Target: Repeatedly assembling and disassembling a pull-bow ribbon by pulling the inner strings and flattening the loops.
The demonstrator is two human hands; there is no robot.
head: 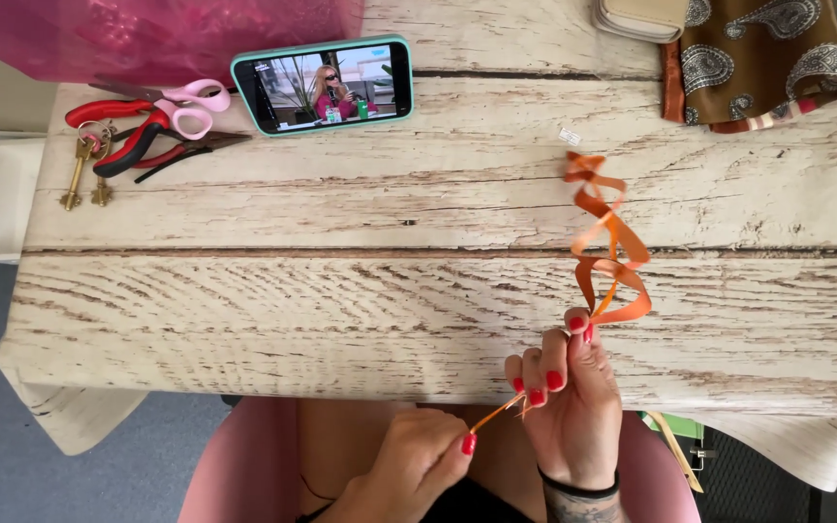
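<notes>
A curly orange ribbon [608, 242] twists across the wood-patterned table [341, 300] at the right, rising from my right hand [569, 392]. That hand pinches the ribbon near its lower end at the table's front edge. My left hand [418, 460], below the edge, grips the thin split tail of the same ribbon between thumb and finger. Both hands have red nails.
A phone [322, 85] in a mint case plays a video at the back. Pink scissors [186, 102], red-handled pliers [133, 140] and keys [84, 169] lie at the back left. Pink wrap [147, 34] and a paisley cloth [758, 58] sit along the far edge.
</notes>
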